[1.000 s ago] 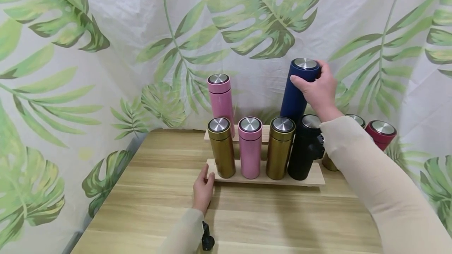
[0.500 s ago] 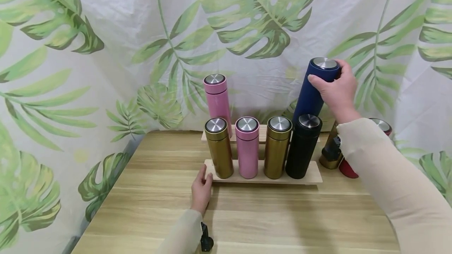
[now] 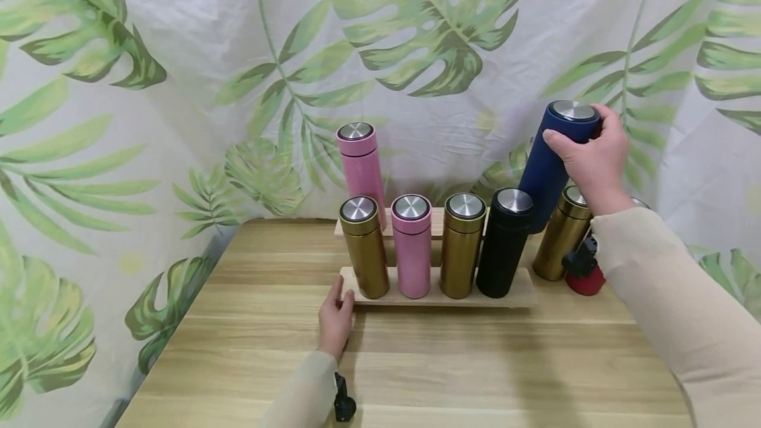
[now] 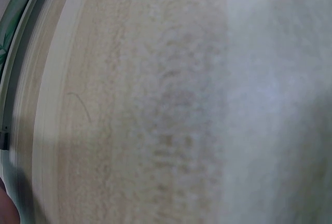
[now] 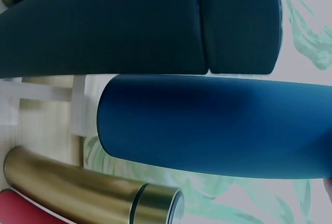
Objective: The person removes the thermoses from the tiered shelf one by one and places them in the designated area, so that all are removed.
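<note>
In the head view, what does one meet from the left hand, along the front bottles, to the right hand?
Left hand, first gold bottle, pink bottle, second gold bottle, black bottle, blue bottle, right hand.

On my head feed the right sleeve (image 3: 666,279) covers most of the red bottle (image 3: 585,283), and the blue bottle (image 3: 548,167) hides some fingers of the right hand (image 3: 597,162). The right wrist view crops the blue bottle's top. My left wrist picture is mostly blurred table (image 4: 155,99), plus a cut-off sliver (image 4: 7,207) that may be the left hand (image 3: 335,325).
</note>
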`<state>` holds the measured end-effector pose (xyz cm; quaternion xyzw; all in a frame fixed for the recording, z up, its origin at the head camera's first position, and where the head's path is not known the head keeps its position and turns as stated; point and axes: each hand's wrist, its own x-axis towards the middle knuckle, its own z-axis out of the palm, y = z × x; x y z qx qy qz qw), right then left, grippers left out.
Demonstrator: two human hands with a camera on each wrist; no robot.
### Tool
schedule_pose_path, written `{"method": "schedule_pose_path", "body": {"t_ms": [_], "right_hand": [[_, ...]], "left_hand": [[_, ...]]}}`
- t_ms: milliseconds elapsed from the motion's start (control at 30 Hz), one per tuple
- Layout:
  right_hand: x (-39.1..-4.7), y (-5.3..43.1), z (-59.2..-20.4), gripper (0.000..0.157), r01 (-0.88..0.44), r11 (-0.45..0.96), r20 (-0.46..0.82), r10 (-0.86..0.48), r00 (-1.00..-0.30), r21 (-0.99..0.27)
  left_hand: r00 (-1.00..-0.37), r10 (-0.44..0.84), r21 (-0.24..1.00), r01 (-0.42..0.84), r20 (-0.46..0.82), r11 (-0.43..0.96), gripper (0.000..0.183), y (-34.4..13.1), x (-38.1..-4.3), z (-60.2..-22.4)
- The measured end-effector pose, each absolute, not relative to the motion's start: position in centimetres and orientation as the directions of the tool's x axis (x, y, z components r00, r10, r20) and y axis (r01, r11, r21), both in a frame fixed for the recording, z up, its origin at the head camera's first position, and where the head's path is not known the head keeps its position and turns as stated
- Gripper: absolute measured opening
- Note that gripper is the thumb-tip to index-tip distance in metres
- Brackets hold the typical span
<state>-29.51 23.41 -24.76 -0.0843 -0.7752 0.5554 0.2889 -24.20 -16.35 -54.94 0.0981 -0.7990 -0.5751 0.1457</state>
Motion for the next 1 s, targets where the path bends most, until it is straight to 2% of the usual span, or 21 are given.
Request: {"method": "schedule_pose_path", "body": {"t_ms": [367,600,1000], "right_hand": [[-28.0,25.7,-25.8,0.065,-0.145,0.434,0.364,0.478,-0.799,-0.889],[-26.8,27.4,-26.4,0.068,-0.076,0.461,0.308,0.451,-0.838,-0.884],[-24.9,29.5,-28.6,0.072,0.046,0.454,0.207,0.492,-0.845,-0.89]], "left_hand": [[-0.945,-0.313,0.949,-0.012,0.092,0.316,0.05,-16.3,-24.3,-55.1],[-0.946,-0.312,0.951,-0.011,0.09,0.308,0.05,-16.3,-24.0,-54.8],[-0.937,-0.322,0.951,0.033,0.136,0.307,0.049,-16.2,-24.3,-54.9]]}}
